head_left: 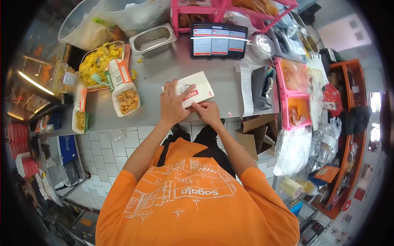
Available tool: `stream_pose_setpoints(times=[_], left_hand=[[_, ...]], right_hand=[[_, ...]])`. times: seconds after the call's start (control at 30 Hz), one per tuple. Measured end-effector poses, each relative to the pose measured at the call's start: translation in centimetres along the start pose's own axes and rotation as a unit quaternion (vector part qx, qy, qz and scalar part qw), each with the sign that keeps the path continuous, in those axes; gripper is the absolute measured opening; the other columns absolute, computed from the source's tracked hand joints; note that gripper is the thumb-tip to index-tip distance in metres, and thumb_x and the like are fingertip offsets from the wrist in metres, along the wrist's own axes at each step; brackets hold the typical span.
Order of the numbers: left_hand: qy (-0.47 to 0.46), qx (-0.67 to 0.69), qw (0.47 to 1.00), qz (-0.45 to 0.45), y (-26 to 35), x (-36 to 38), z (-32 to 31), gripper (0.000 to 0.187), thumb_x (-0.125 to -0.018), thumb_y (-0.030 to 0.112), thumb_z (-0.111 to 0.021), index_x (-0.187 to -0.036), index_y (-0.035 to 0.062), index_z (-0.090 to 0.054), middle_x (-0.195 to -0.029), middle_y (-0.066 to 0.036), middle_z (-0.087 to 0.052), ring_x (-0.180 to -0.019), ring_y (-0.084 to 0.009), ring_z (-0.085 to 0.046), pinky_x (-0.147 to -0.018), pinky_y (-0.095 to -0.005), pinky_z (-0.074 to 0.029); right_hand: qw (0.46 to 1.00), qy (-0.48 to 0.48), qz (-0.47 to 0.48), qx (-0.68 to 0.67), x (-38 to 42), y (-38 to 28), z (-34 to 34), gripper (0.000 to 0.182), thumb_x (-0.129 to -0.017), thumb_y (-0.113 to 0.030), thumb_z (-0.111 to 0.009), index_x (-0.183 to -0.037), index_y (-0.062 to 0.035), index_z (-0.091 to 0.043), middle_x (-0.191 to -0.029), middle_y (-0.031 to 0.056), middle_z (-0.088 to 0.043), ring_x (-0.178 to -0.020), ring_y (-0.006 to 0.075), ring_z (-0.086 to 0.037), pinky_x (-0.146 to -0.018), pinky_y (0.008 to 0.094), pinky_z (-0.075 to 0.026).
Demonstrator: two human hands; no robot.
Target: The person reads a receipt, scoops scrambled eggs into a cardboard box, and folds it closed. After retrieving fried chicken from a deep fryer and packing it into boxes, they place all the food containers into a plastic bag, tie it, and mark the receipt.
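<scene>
A white printed carton [201, 84] with a red label lies near the front edge of the steel counter. My left hand [174, 102] rests on its left side, fingers spread over the top. At the carton's front edge, the fingers of my right hand [206, 111] are pressed together on it. To the left stands an open carton of fried pieces [128, 102]. A smaller open carton [81, 120] with yellowish food is farther left. Behind them is a tray of yellow food [100, 61] with a pale green utensil in it.
A metal pan [152, 40] and a tablet [218, 40] stand at the back of the steel counter [158, 67]. A long paper receipt [246, 90] and a black device [262, 88] lie to the right, beside pink baskets [296, 112]. A cardboard box [248, 141] is below.
</scene>
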State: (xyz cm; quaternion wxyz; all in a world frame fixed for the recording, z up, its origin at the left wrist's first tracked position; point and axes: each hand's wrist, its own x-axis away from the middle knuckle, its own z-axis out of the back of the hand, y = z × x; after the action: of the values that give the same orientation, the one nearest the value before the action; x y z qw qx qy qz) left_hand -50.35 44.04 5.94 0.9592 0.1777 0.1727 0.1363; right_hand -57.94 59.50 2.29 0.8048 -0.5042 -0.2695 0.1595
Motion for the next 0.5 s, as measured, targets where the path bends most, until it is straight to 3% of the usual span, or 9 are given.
stream_pose_setpoints(times=[0.03, 0.1, 0.13, 0.2, 0.27, 0.37, 0.43, 0.47, 0.5], left_hand=[[-0.028, 0.000, 0.999, -0.017, -0.1, -0.1, 0.5, 0.071, -0.062, 0.043, -0.082, -0.130, 0.0375, -0.062, -0.135, -0.017, -0.043, -0.123, -0.0382, -0.041, -0.084, -0.0487, -0.044], [-0.020, 0.021, 1.000, -0.004, -0.1, 0.0, 0.7, 0.063, -0.065, 0.044, -0.080, -0.126, 0.0367, -0.065, -0.135, -0.015, -0.045, -0.124, -0.0371, -0.041, -0.087, -0.0485, -0.042], [0.010, 0.043, 0.999, 0.007, -0.2, -0.1, 0.3, 0.058, -0.067, 0.042, -0.079, -0.123, 0.0345, -0.067, -0.133, -0.015, -0.047, -0.122, -0.0374, -0.043, -0.088, -0.0486, -0.043], [0.042, 0.063, 0.997, 0.015, -0.2, -0.3, -0.5, 0.052, -0.070, 0.039, -0.079, -0.121, 0.0323, -0.070, -0.131, -0.015, -0.050, -0.120, -0.0377, -0.045, -0.090, -0.0487, -0.044], [0.054, 0.103, 0.990, 0.075, -0.8, -0.5, -2.3, 0.035, -0.080, 0.036, -0.071, -0.115, 0.0338, -0.072, -0.133, -0.009, -0.050, -0.123, -0.0336, -0.043, -0.094, -0.0497, -0.040], [0.081, 0.074, 0.993, 0.037, -2.2, -0.5, -3.3, 0.034, -0.087, 0.029, -0.065, -0.119, 0.0351, -0.070, -0.130, -0.009, -0.052, -0.123, -0.0327, -0.043, -0.095, -0.0527, -0.039], [0.111, 0.068, 0.990, 0.052, -3.0, -0.1, -0.7, 0.039, -0.087, 0.026, -0.063, -0.126, 0.0309, -0.066, -0.124, -0.009, -0.055, -0.121, -0.0322, -0.045, -0.097, -0.0556, -0.038], [0.161, 0.037, 0.980, 0.113, -3.7, 0.5, 1.7, 0.040, -0.087, 0.024, -0.063, -0.127, 0.0241, -0.064, -0.122, -0.011, -0.055, -0.120, -0.0337, -0.046, -0.096, -0.0552, -0.038], [0.208, 0.005, 0.965, 0.161, -5.1, 1.0, 3.9, 0.042, -0.087, 0.023, -0.063, -0.128, 0.0173, -0.062, -0.120, -0.013, -0.056, -0.118, -0.0351, -0.046, -0.096, -0.0548, -0.039]], right_hand=[[1.000, -0.010, 0.005, 0.004, -0.7, -0.1, 0.4, 0.042, -0.086, -0.042, -0.072, -0.081, -0.0011, -0.076, -0.054, 0.0065, -0.060, -0.052, 0.0117, -0.053, -0.053, 0.0325, -0.044], [0.990, 0.012, 0.000, 0.138, -1.4, 0.2, 1.3, 0.043, -0.079, -0.046, -0.077, -0.079, -0.0028, -0.077, -0.055, 0.0098, -0.063, -0.048, 0.0184, -0.057, -0.052, 0.0360, -0.044], [0.985, 0.031, 0.021, 0.170, -1.7, 0.5, 1.4, 0.045, -0.074, -0.047, -0.080, -0.075, -0.0028, -0.075, -0.059, 0.0139, -0.065, -0.050, 0.0263, -0.061, -0.053, 0.0393, -0.045], [0.971, 0.033, 0.017, 0.237, -1.4, 0.5, 1.7, 0.044, -0.074, -0.046, -0.080, -0.072, -0.0022, -0.074, -0.059, 0.0148, -0.065, -0.050, 0.0285, -0.060, -0.053, 0.0402, -0.046], [0.945, 0.051, 0.020, 0.321, -1.0, 0.9, 1.7, 0.044, -0.074, -0.043, -0.080, -0.064, -0.0015, -0.070, -0.056, 0.0157, -0.061, -0.049, 0.0336, -0.057, -0.054, 0.0434, -0.046], [0.955, -0.052, 0.056, 0.287, 2.0, -2.4, 1.2, 0.033, -0.076, -0.038, -0.079, -0.074, -0.0056, -0.072, -0.069, 0.0125, -0.067, -0.064, 0.0304, -0.063, -0.060, 0.0411, -0.048], [0.915, -0.054, 0.334, 0.218, 3.1, -5.1, -0.6, 0.026, -0.076, -0.033, -0.078, -0.089, -0.0114, -0.071, -0.104, 0.0111, -0.068, -0.098, 0.0289, -0.062, -0.080, 0.0408, -0.048], [0.913, -0.076, 0.342, 0.209, 2.5, -6.4, -1.5, 0.026, -0.076, -0.033, -0.078, -0.089, -0.0114, -0.071, -0.104, 0.0111, -0.068, -0.098, 0.0289, -0.062, -0.080, 0.0408, -0.048], [0.875, -0.067, 0.396, 0.272, 1.4, -7.9, -2.8, 0.024, -0.077, -0.030, -0.076, -0.094, -0.0130, -0.070, -0.117, 0.0103, -0.062, -0.111, 0.0308, -0.055, -0.089, 0.0435, -0.043]])
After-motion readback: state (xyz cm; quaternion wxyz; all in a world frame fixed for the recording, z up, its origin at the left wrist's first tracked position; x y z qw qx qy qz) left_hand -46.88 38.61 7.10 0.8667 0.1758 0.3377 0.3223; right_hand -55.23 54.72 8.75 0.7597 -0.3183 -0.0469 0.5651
